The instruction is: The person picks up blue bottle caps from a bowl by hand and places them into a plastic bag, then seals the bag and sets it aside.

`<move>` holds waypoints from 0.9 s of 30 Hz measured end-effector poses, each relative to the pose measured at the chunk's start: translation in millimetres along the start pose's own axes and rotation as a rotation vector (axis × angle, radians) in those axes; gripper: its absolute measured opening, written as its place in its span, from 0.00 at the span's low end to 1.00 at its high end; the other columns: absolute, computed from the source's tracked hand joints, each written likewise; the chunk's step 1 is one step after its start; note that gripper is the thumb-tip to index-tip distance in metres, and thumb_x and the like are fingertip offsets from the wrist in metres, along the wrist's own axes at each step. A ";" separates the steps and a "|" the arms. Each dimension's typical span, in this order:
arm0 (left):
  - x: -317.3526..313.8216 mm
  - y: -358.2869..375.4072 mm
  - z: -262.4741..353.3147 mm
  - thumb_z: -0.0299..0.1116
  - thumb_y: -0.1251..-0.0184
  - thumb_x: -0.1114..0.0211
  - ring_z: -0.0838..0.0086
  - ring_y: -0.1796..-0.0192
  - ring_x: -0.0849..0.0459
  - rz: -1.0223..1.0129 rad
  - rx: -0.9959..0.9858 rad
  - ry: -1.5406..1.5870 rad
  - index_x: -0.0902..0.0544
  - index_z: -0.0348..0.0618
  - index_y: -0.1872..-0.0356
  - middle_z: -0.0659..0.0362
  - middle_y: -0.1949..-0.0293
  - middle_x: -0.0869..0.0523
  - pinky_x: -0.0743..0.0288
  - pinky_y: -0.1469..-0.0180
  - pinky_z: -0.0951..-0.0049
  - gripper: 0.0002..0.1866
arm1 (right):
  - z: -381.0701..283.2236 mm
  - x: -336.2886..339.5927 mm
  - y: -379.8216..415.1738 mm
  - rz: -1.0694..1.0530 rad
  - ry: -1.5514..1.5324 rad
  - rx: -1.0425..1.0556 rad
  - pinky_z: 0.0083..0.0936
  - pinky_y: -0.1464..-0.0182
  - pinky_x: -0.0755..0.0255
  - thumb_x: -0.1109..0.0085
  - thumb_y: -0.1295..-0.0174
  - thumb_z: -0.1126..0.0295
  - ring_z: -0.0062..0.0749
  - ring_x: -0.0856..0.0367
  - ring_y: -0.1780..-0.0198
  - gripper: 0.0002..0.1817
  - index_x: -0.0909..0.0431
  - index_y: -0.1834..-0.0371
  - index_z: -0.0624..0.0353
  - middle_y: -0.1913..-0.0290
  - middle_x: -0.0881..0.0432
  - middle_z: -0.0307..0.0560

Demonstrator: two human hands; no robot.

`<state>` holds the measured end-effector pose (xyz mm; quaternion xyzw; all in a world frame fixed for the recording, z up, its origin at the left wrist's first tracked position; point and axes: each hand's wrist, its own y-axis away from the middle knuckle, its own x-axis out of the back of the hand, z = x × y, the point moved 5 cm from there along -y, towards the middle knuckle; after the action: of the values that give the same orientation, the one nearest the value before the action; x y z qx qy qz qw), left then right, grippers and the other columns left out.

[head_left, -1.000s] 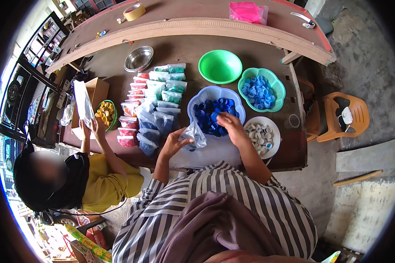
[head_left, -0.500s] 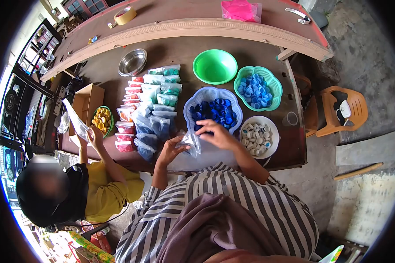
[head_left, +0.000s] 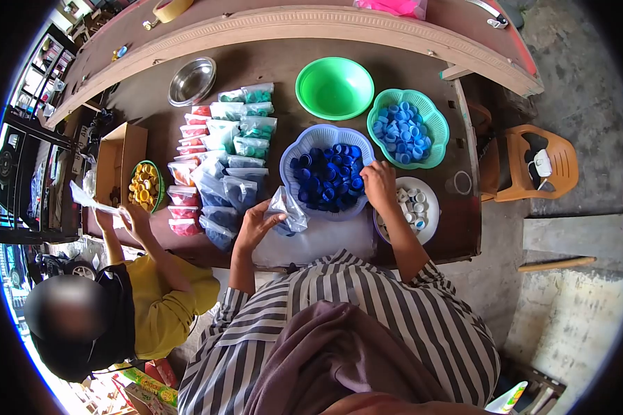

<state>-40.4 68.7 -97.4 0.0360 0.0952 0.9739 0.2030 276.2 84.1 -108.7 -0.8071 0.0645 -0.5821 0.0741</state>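
Note:
My left hand (head_left: 255,227) pinches a clear plastic bag (head_left: 289,209) between thumb and fingers, in front of the lavender basin. Some blue shows at the lower part of the bag. At the right rim of the lavender scalloped basin (head_left: 292,146) is my right hand (head_left: 381,185), its fingers bent together; what they hold, if anything, is hidden. Dark blue bottle caps (head_left: 329,176) fill the basin. Left of my left hand lie rows of filled bags: red ones (head_left: 183,195), green ones (head_left: 253,146) and dark blue ones (head_left: 219,216).
Behind stand a green bowl (head_left: 334,61), a teal basin (head_left: 378,153) of light blue caps and a metal bowl (head_left: 176,86). A white bowl (head_left: 430,225) holds white caps. At left, a co-worker (head_left: 169,287) handles a plastic bag near yellow caps (head_left: 144,185) and a cardboard box (head_left: 126,149).
My right hand has moved right, from above the bag to the basin's right rim. My left hand keeps the bag, slightly left of before. The view has shifted a little.

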 end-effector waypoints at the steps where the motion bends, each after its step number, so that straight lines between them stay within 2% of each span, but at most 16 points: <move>1: -0.7 -1.8 1.9 0.36 0.40 0.27 0.82 0.58 0.22 0.000 0.008 0.003 0.19 0.34 0.47 0.63 0.61 0.15 0.26 0.52 0.77 0.23 | 0.3 -13.4 -0.5 -0.032 0.066 0.030 0.36 0.51 0.36 0.40 0.45 0.74 0.36 0.26 0.51 0.06 0.17 0.68 0.48 0.61 0.22 0.40; 6: -4.2 -9.6 -0.6 0.37 0.41 0.26 0.81 0.57 0.21 -0.010 0.034 0.008 0.19 0.33 0.46 0.61 0.60 0.14 0.25 0.51 0.75 0.25 | -6.8 -35.9 -13.2 0.009 0.266 0.089 0.35 0.52 0.37 0.43 0.43 0.71 0.36 0.25 0.53 0.05 0.19 0.66 0.50 0.64 0.21 0.40; 8: -5.5 -11.7 0.4 0.38 0.41 0.26 0.81 0.57 0.21 -0.014 0.035 -0.002 0.19 0.34 0.46 0.61 0.60 0.14 0.25 0.51 0.75 0.25 | -1.3 -35.7 -22.1 -0.071 0.116 0.020 0.35 0.53 0.36 0.45 0.42 0.71 0.36 0.24 0.55 0.03 0.20 0.69 0.50 0.66 0.21 0.39; 10: -5.6 -13.8 0.9 0.38 0.41 0.26 0.81 0.57 0.21 -0.024 0.034 -0.013 0.19 0.34 0.46 0.61 0.60 0.14 0.25 0.51 0.75 0.25 | 0.4 -34.3 -27.9 -0.104 0.104 -0.002 0.35 0.53 0.36 0.44 0.44 0.73 0.35 0.23 0.56 0.03 0.22 0.69 0.51 0.66 0.21 0.40; 14: -6.2 -15.8 -2.6 0.38 0.41 0.27 0.82 0.57 0.21 -0.034 0.049 0.004 0.18 0.35 0.46 0.62 0.60 0.14 0.25 0.52 0.76 0.24 | 13.0 -29.7 -28.6 0.042 -0.104 -0.056 0.36 0.55 0.33 0.48 0.43 0.80 0.39 0.20 0.60 0.07 0.24 0.66 0.54 0.63 0.21 0.44; 16: -5.7 -15.9 -3.9 0.38 0.41 0.27 0.82 0.58 0.21 -0.035 0.056 0.015 0.18 0.35 0.46 0.62 0.60 0.14 0.25 0.52 0.76 0.24 | 25.8 -23.5 -28.6 0.051 -0.370 -0.253 0.36 0.51 0.32 0.49 0.42 0.77 0.42 0.21 0.56 0.08 0.22 0.62 0.53 0.59 0.21 0.46; 17: -5.5 -15.9 -3.7 0.38 0.41 0.27 0.82 0.58 0.21 -0.041 0.048 0.009 0.18 0.35 0.47 0.62 0.61 0.14 0.25 0.52 0.76 0.23 | 26.3 -20.7 -30.5 0.010 -0.268 -0.183 0.38 0.48 0.33 0.48 0.40 0.74 0.41 0.23 0.49 0.07 0.20 0.62 0.55 0.55 0.22 0.46; 18: -5.6 -16.2 -3.0 0.37 0.41 0.27 0.82 0.58 0.21 -0.048 0.039 0.002 0.18 0.36 0.48 0.63 0.61 0.14 0.26 0.52 0.76 0.23 | 21.8 -13.8 -28.9 0.013 -0.266 -0.182 0.38 0.48 0.33 0.48 0.40 0.74 0.41 0.23 0.49 0.07 0.20 0.62 0.55 0.55 0.22 0.46; 20: -7.0 -14.9 -2.6 0.37 0.41 0.27 0.82 0.58 0.22 -0.057 0.044 0.031 0.18 0.35 0.49 0.63 0.62 0.15 0.26 0.52 0.76 0.22 | 1.8 3.7 -24.3 -0.017 0.198 -0.054 0.41 0.44 0.35 0.46 0.40 0.71 0.40 0.28 0.42 0.07 0.17 0.65 0.56 0.50 0.24 0.43; 21: -7.8 -14.5 -2.5 0.36 0.41 0.27 0.82 0.58 0.22 -0.065 0.053 0.059 0.17 0.35 0.50 0.64 0.62 0.15 0.27 0.53 0.76 0.21 | 7.6 -12.2 -22.4 -0.133 0.229 -0.132 0.44 0.37 0.39 0.44 0.40 0.68 0.44 0.38 0.31 0.08 0.16 0.67 0.57 0.39 0.29 0.43; 22: -8.5 -14.2 -1.8 0.36 0.41 0.27 0.82 0.58 0.22 -0.065 0.046 0.058 0.17 0.35 0.50 0.64 0.62 0.15 0.27 0.53 0.76 0.21 | 9.8 -18.9 -20.2 -0.127 0.231 -0.132 0.44 0.37 0.39 0.44 0.40 0.68 0.44 0.38 0.31 0.08 0.16 0.67 0.57 0.39 0.29 0.43; 24: -8.5 -11.9 -1.4 0.36 0.41 0.27 0.82 0.58 0.23 -0.057 0.029 0.011 0.17 0.35 0.51 0.64 0.62 0.16 0.27 0.53 0.76 0.20 | 6.3 -20.4 -15.1 0.061 0.331 0.002 0.46 0.32 0.43 0.44 0.39 0.68 0.48 0.45 0.26 0.08 0.15 0.65 0.54 0.30 0.37 0.45; 25: -8.0 -10.6 -2.7 0.36 0.41 0.27 0.82 0.58 0.23 -0.056 0.024 0.012 0.17 0.35 0.51 0.64 0.62 0.16 0.27 0.53 0.76 0.20 | 12.1 -28.1 -15.4 -0.049 0.307 -0.035 0.49 0.28 0.49 0.45 0.38 0.67 0.50 0.52 0.23 0.08 0.15 0.64 0.52 0.25 0.44 0.46; 26: -7.7 -9.8 -4.9 0.35 0.41 0.27 0.81 0.58 0.23 -0.057 0.021 0.014 0.18 0.35 0.50 0.63 0.61 0.16 0.28 0.52 0.76 0.20 | 15.5 -30.1 -17.0 -0.044 0.310 -0.031 0.49 0.28 0.49 0.45 0.38 0.67 0.50 0.52 0.23 0.08 0.15 0.64 0.52 0.25 0.44 0.46; 27: -7.7 -8.7 -5.2 0.35 0.41 0.27 0.81 0.58 0.23 -0.058 0.018 0.017 0.18 0.34 0.50 0.63 0.60 0.16 0.28 0.52 0.76 0.20 | 15.8 -29.4 -20.0 -0.063 0.322 -0.016 0.49 0.28 0.49 0.41 0.41 0.68 0.50 0.52 0.23 0.06 0.15 0.64 0.52 0.26 0.43 0.46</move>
<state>-30.5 72.5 -104.5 0.0269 0.1065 0.9670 0.2300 282.3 110.0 -137.2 -0.7056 0.0548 -0.7054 0.0383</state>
